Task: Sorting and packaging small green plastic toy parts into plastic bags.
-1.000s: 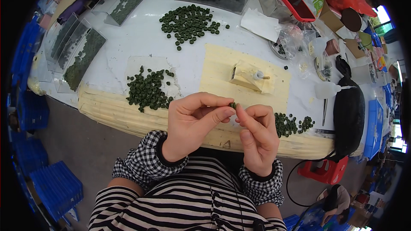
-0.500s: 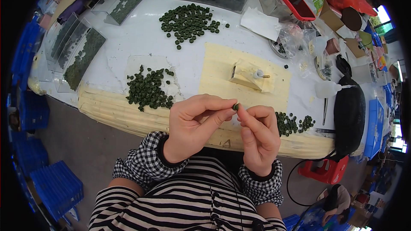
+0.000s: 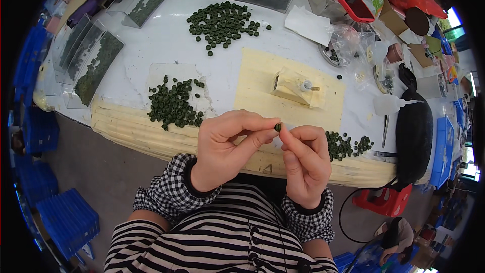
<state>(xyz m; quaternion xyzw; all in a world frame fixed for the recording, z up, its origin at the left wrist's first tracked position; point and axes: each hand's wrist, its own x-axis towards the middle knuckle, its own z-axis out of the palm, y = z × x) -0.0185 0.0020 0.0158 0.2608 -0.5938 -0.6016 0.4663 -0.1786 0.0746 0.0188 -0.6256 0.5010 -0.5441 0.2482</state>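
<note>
At a cluttered white table (image 3: 166,45), a worker in a striped top with checked cuffs is pinching one small dark green disc (image 3: 278,127) between both hands, just above the near edge. Going from the left: clear trays (image 3: 93,65) of green pieces are lying at ten o'clock, a loose pile (image 3: 174,103) is sitting at eleven o'clock of the hands, and a bigger scatter (image 3: 222,20) is spread at twelve. The left hand (image 3: 227,149) is curling shut, thumb and forefinger closing on the disc; the right hand (image 3: 305,162) is meeting it from the other side, fingertips gripping the same piece. A cream mat (image 3: 257,78) with a small block jig (image 3: 293,86) is lying just beyond, and a second small pile (image 3: 346,144) is resting at three o'clock beside a black bag (image 3: 414,136). Compared with a second ago, the hands are sitting almost unmoved, the disc edging only slightly rightward between the fingertips, which suggests fine fingering of the piece is continuing, not a pick or a set-down.
</note>
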